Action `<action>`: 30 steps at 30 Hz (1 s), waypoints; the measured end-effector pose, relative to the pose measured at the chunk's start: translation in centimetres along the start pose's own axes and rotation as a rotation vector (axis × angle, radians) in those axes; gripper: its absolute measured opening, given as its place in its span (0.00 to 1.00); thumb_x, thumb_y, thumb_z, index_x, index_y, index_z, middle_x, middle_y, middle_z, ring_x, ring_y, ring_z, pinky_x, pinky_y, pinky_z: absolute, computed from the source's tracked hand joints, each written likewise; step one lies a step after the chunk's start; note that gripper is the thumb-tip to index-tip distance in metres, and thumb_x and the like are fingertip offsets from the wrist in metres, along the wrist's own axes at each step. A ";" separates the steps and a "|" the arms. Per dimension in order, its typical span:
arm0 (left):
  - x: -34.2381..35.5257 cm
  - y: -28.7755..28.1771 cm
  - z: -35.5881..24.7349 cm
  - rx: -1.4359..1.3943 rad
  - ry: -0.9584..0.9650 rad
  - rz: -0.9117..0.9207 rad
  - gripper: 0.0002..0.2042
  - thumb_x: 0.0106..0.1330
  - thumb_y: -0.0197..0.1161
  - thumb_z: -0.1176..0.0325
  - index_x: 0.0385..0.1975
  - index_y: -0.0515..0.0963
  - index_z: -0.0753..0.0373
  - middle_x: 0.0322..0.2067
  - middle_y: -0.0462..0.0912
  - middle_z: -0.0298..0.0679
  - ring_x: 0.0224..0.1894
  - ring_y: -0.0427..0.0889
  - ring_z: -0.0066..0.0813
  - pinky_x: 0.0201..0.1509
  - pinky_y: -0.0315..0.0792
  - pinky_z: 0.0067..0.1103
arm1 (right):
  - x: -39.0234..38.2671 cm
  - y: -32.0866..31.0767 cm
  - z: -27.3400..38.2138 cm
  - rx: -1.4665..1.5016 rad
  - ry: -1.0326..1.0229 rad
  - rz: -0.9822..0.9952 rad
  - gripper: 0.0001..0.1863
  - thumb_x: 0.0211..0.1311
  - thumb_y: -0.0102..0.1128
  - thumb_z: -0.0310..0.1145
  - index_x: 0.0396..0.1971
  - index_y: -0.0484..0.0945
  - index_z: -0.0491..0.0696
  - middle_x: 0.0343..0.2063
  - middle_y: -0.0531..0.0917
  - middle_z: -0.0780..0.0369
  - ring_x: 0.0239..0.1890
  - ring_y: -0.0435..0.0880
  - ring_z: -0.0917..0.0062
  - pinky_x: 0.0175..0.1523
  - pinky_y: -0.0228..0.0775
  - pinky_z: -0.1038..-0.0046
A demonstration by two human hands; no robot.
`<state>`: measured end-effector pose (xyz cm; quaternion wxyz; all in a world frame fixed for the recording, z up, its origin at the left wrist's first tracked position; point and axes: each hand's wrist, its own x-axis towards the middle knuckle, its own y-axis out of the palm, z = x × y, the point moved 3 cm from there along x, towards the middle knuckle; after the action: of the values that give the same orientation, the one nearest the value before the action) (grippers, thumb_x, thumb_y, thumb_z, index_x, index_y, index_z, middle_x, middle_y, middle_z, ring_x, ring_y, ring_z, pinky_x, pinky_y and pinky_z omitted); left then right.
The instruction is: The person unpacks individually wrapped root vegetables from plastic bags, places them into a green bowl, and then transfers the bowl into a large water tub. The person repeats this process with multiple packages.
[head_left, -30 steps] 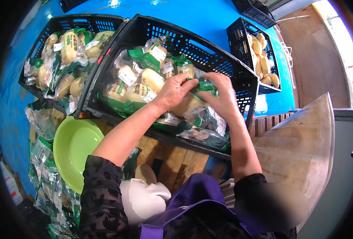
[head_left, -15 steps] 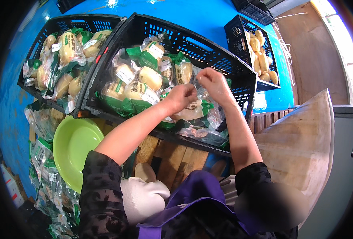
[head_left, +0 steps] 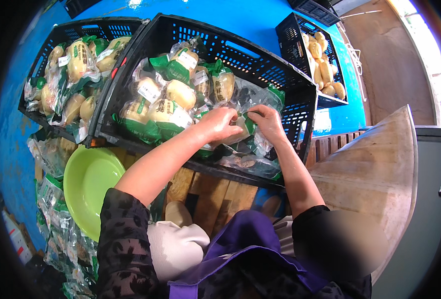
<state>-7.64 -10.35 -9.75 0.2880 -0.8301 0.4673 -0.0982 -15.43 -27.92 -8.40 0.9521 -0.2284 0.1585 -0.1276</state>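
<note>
A large black crate (head_left: 260, 65) in front of me holds clear plastic bags with green print, packed with pale, plump roots that look like lotus root. Over its near right part, both my hands are at one filled bag (head_left: 235, 133). My left hand (head_left: 219, 123) has its fingers curled on the bag's left side. My right hand (head_left: 268, 122) pinches the green edge of the bag on the right. The fingers partly cover the bag. Close by, a flat-looking plastic bag (head_left: 250, 164) lies along the crate's near side.
At left stands another black crate (head_left: 56, 37) of bagged roots. Below it are a green basin (head_left: 91, 174) and a heap of printed bags (head_left: 63, 234). A crate of loose roots (head_left: 325, 67) stands at far right, with a curved tan board (head_left: 370, 169) nearer.
My right hand has come down from above the crate to the bag, its fingers now on the green edge. My left hand has stayed near the same spot. The view has shifted slightly.
</note>
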 end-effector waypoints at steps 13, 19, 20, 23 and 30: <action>0.5 -1.4 -1.2 -0.152 0.028 -0.101 0.16 0.68 0.58 0.55 0.34 0.80 0.65 0.30 0.82 0.50 0.34 0.81 0.47 0.39 0.73 0.32 | 0.3 0.7 3.6 0.079 -0.012 0.088 0.11 0.64 0.58 0.33 0.39 0.83 0.41 0.23 0.82 0.65 0.22 0.78 0.86 0.30 0.71 0.80; 0.3 -1.5 -0.3 -0.310 -0.013 -0.017 0.14 0.69 0.58 0.59 0.33 0.79 0.66 0.25 0.81 0.46 0.28 0.78 0.26 0.37 0.72 0.25 | 0.6 0.9 3.5 0.224 0.081 0.110 0.10 0.66 0.56 0.33 0.37 0.82 0.43 0.25 0.81 0.66 0.21 0.77 0.86 0.30 0.70 0.80; 0.4 -1.7 -0.3 -0.324 -0.002 -0.015 0.14 0.69 0.59 0.60 0.33 0.79 0.66 0.25 0.81 0.45 0.28 0.76 0.23 0.37 0.71 0.24 | 0.7 0.9 3.5 0.254 0.088 0.112 0.10 0.67 0.56 0.33 0.37 0.82 0.43 0.25 0.81 0.66 0.21 0.76 0.86 0.30 0.70 0.80; 0.9 -1.2 0.3 -0.357 -0.028 0.009 0.13 0.69 0.59 0.61 0.35 0.79 0.66 0.28 0.82 0.47 0.31 0.80 0.30 0.38 0.72 0.26 | 0.9 0.9 3.8 0.215 0.083 0.089 0.11 0.66 0.57 0.35 0.36 0.81 0.42 0.26 0.81 0.66 0.22 0.77 0.85 0.31 0.70 0.80; 0.5 -1.5 -0.8 -0.167 -0.059 -0.061 0.15 0.69 0.57 0.56 0.38 0.78 0.63 0.34 0.82 0.53 0.40 0.81 0.52 0.42 0.73 0.33 | 0.8 1.5 5.3 -0.115 -0.083 0.024 0.10 0.62 0.58 0.35 0.32 0.81 0.43 0.22 0.80 0.62 0.24 0.78 0.81 0.32 0.69 0.76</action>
<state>-6.63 -10.43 -8.31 0.2283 -0.8676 0.4397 -0.0429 -12.53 -24.79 -4.77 0.9446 -0.2858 0.1285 -0.0973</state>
